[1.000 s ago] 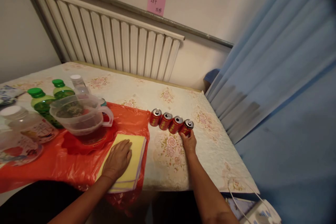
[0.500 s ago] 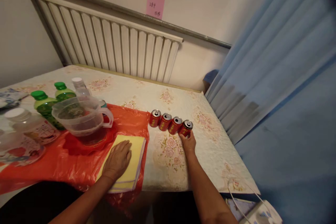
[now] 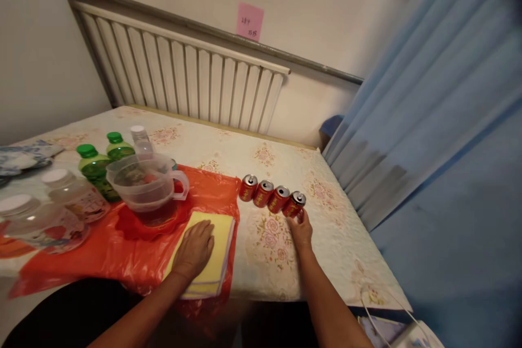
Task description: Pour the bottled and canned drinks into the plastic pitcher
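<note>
Several red drink cans stand upright in a slanting row on the flowered tablecloth; the leftmost can point(image 3: 248, 188) is beside the red plastic sheet point(image 3: 212, 185). At the row's right end, my right hand point(image 3: 300, 230) has its thumb and fingers around the lower part of the nearest red can point(image 3: 294, 205), whose top is dark-rimmed. My left hand point(image 3: 194, 247) lies flat, holding nothing, on a folded yellow cloth point(image 3: 222, 239) with a pale purple edge. The cloth rests on the red sheet.
Left of the cloth, a clear plastic jug point(image 3: 142, 187) stands in a red dish point(image 3: 126, 223). Green-capped bottles point(image 3: 95, 171), a small clear bottle point(image 3: 142, 141) and white-capped jars point(image 3: 44, 223) surround it. A blue curtain point(image 3: 408, 109) hangs right; a radiator point(image 3: 183, 73) lines the wall.
The camera view has turned slightly, so everything appears a little further right and lower. My left hand stays on the cloth and my right hand stays at the end can.
</note>
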`<state>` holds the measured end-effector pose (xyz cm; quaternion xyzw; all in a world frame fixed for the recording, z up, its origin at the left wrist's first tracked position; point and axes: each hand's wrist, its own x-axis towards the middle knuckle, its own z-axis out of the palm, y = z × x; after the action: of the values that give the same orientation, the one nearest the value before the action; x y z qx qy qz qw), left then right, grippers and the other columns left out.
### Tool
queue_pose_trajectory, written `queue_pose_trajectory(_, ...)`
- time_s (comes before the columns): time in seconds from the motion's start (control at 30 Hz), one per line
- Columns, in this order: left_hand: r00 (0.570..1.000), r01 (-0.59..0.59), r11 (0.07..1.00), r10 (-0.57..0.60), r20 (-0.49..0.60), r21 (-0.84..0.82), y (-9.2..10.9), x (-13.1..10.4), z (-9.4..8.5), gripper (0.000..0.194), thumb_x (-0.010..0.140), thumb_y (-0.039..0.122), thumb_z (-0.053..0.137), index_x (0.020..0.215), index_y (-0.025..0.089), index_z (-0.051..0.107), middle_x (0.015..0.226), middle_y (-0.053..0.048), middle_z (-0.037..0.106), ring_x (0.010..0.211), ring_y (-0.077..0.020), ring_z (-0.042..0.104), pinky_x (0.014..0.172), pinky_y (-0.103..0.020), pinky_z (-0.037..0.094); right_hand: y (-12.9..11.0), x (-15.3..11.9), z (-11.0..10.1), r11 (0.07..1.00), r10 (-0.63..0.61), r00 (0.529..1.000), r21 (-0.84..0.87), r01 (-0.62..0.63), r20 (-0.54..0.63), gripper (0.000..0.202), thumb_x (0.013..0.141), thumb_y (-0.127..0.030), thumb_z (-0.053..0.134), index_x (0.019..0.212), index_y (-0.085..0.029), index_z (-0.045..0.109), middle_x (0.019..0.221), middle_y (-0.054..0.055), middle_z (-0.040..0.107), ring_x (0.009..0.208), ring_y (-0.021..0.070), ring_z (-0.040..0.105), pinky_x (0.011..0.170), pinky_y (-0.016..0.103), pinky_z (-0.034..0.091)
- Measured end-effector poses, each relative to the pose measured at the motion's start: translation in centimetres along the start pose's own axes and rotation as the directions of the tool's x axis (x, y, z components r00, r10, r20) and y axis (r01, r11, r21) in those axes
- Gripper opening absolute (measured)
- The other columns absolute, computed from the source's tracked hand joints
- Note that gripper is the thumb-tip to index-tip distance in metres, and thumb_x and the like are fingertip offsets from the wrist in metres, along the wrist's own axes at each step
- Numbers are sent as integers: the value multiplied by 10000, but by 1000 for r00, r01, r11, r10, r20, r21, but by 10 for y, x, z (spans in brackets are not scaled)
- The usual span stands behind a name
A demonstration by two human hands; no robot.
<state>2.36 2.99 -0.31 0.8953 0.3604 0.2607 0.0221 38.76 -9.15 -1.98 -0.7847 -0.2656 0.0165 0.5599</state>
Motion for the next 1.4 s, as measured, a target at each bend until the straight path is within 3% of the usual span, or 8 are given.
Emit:
queue_pose_trajectory(0.23, 995, 73, 997, -70, 71, -33, 7, -4, -5, 339, 906, 189, 456, 1199, 142, 620, 1302, -156, 627, 1253, -290, 534, 1097, -469, 382, -10, -50, -17, 994, 105, 993, 8, -105, -60, 708, 701, -532, 632, 1270, -115, 578, 1138, 183, 707, 1001, 306, 693, 931, 430, 515)
queue_pose_trajectory(0.4, 968, 136, 988, -118, 220, -66, 7, -1, -10, 353, 898, 166, 449, 1221, 146, 592, 1358, -135, 579, 1301, -279, 473, 1127, -457, 324, -32, -97, -15, 988, 155, 981, 5, -157, 114, 673, 680, -565, 656, 1180, -115, 639, 1051, 125, 747, 993, 292, 699, 934, 398, 517)
queue_pose_trajectory(0.53, 940, 124, 985, -78, 333, -120, 0, 13, -25, 262, 879, 177, 482, 1099, 168, 623, 1238, -116, 621, 1181, -293, 519, 1024, -465, 390, -81, -109, 10, 989, 87, 941, 82, -120, 328, 520, 691, -508, 699, 1053, -136, 689, 881, 93, 762, 817, 268, 715, 802, 384, 559)
queue_pose_trajectory(0.63, 925, 122, 978, -50, 377, -169, -9, 23, -37, 186, 881, 176, 477, 992, 186, 626, 1106, -85, 641, 1061, -272, 540, 957, -442, 412, -132, -97, 44, 985, -49, 881, 170, -37, 470, 434, 726, -475, 704, 1014, -150, 697, 817, 75, 744, 646, 217, 675, 655, 351, 561)
queue_pose_trajectory(0.87, 945, 145, 921, -21, 325, -362, -26, 21, -31, 164, 836, 125, 497, 938, 189, 607, 1065, -63, 609, 1024, -245, 501, 951, -408, 392, -229, -50, 154, 946, -312, 670, 287, 152, 673, 332, 757, -366, 692, 1041, -195, 702, 766, 29, 711, 660, 179, 657, 647, 311, 552)
queue_pose_trajectory(1.17, 928, 189, 845, 13, 372, -500, -38, 25, -37, 173, 841, 144, 512, 969, 198, 615, 1097, -60, 609, 1063, -247, 491, 1009, -428, 376, -283, -32, 297, 799, -511, 381, 263, 541, 770, 583, 727, -300, 695, 1295, -216, 590, 1143, 92, 696, 861, 197, 662, 793, 347, 545)
queue_pose_trajectory(1.3, 919, 210, 837, 7, 394, -505, -39, 27, -41, 160, 852, 160, 519, 968, 200, 621, 1090, -53, 619, 1065, -241, 500, 1024, -418, 378, -298, -35, 342, 664, -588, 197, 330, 671, 784, 567, 798, -361, 679, 1342, -240, 572, 1321, 93, 629, 1156, 252, 604, 1022, 404, 453)
queue_pose_trajectory(1.4, 913, 219, 831, 10, 408, -511, -39, 27, -40, 139, 863, 173, 521, 951, 196, 626, 1082, -53, 626, 1063, -240, 508, 1032, -416, 380, -307, -40, 363, 605, -598, 121, 347, 717, 792, 485, 852, -360, 630, 1320, -238, 594, 1322, 74, 635, 1222, 238, 564, 1084, 396, 395)
